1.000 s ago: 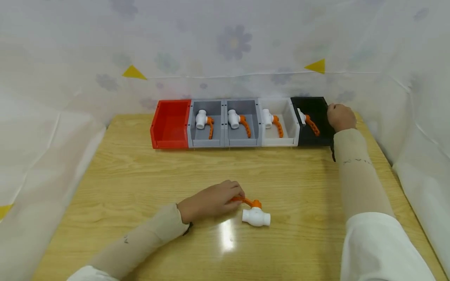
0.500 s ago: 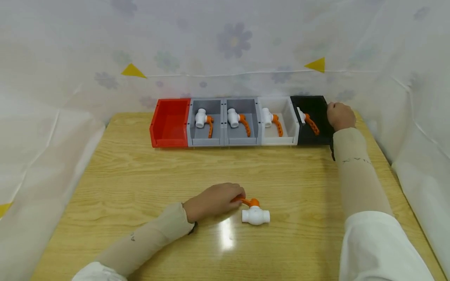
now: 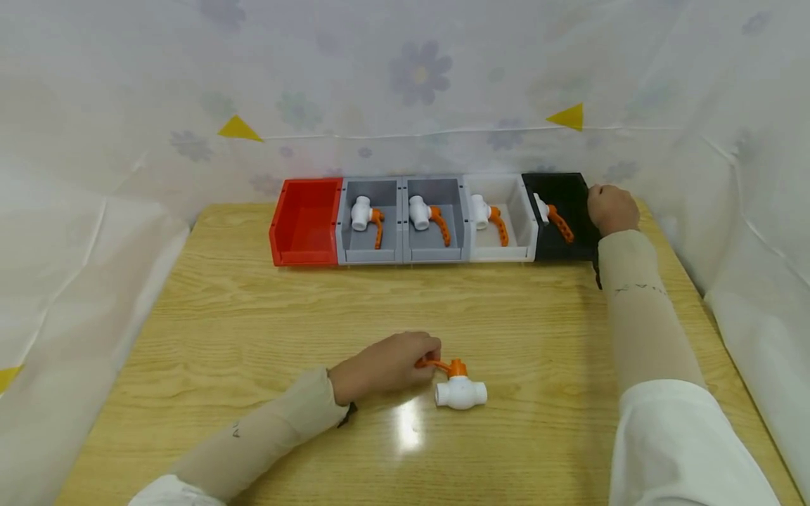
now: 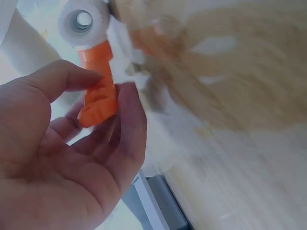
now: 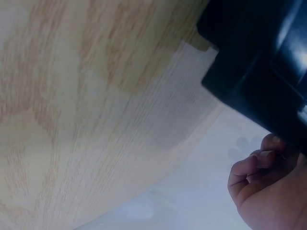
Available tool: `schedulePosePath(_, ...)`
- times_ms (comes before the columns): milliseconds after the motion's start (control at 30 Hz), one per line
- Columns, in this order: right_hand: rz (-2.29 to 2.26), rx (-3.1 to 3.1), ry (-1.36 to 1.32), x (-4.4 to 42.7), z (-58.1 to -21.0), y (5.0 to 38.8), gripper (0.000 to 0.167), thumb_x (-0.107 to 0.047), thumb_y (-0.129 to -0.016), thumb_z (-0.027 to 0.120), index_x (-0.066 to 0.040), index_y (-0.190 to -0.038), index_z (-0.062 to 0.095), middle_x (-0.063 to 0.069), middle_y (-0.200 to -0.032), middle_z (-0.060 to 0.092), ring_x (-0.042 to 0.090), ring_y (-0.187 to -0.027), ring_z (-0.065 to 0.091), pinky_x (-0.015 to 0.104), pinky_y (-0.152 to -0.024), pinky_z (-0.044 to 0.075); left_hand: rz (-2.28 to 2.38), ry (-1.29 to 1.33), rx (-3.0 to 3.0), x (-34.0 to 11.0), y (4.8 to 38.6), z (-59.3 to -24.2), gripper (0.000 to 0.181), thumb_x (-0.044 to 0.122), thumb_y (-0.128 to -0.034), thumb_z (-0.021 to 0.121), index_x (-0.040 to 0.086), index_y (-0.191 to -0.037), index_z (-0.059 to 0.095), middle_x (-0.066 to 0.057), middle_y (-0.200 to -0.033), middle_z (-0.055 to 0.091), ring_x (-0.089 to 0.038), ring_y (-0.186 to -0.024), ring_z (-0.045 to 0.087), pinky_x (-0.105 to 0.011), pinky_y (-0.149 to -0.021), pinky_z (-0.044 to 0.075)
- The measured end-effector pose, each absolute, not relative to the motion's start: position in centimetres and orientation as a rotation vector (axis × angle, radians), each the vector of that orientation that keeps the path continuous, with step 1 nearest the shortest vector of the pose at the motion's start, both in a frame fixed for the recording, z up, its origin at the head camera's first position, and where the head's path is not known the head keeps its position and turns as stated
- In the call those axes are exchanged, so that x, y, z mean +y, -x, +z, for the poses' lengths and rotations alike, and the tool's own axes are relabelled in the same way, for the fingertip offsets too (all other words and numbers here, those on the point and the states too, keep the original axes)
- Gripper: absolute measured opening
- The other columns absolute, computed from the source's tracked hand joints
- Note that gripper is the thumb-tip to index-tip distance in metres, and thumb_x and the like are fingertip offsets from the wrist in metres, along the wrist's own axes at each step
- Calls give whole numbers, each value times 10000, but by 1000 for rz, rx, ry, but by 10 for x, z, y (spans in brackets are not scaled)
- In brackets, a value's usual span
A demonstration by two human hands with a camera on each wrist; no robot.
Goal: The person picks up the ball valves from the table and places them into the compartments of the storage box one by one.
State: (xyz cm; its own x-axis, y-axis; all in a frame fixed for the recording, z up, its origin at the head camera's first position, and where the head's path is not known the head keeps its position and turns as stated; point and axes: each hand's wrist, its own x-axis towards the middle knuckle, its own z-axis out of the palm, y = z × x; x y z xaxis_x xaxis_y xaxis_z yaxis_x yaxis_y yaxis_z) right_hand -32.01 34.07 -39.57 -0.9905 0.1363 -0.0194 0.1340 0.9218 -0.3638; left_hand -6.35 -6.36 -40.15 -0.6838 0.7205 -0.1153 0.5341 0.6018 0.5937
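Observation:
A white ball valve (image 3: 460, 393) with an orange lever handle (image 3: 436, 365) is low over the near middle of the wooden table; whether it touches the wood I cannot tell. My left hand (image 3: 387, 362) pinches the end of that handle between thumb and fingers, as the left wrist view shows with the orange handle (image 4: 100, 98) in the grasp. My right hand (image 3: 614, 209) is at the right rim of the black bin (image 3: 585, 242). In the right wrist view its fingers (image 5: 244, 170) curl outside the bin wall (image 5: 249, 91), and the thumb is mostly hidden behind it.
Left of the black bin, in one row, stand a red bin (image 3: 306, 256), two grey bins (image 3: 370, 257) (image 3: 435, 256) and a white bin (image 3: 503, 253). The grey, white and black bins each hold a similar valve. Behind the row hangs a flowered curtain (image 3: 380, 84).
My left hand has shifted slightly right and down, its fingers more curled on the handle. The valve has tilted a little, its body barely moved. My right hand stays at the black bin.

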Motion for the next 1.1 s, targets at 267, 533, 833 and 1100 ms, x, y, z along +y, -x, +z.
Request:
schedulePosePath(267,573,-3097,225,341,-395,322,663,-386,-977,78,84,-946,544,301,-899,534,401,-695,509,486,-568,396,960,-882,2213,-71,63,-399,74,227,-897,595,187,-915,535,79,-744,540,-38,-648,481,-192,-599,425)
schedulePosePath(533,577,-3071,226,340,-393,320,616,-371,-981,102,48,-830,528,249,-757,514,354,-595,467,446,-512,373,1132,-736,1988,-68,61,-398,163,308,-886,620,160,-931,570,27,-856,625,-52,-742,551,-213,-666,457)
schedulePosePath(833,582,-3070,241,341,-397,321,599,-383,-980,107,19,-800,513,213,-718,499,341,-586,458,443,-510,370,1264,-430,1634,-71,57,-403,197,208,-904,601,39,-1003,620,-88,-799,655,-132,-622,601,-281,-571,513)
schedulePosePath(1100,586,-3083,231,343,-398,323,615,-394,-974,92,30,-829,513,217,-726,486,342,-584,451,439,-508,369,1289,-339,1424,-75,52,-410,248,130,-914,575,-96,-1009,611,-149,-814,658,-160,-648,631,-278,-586,529)
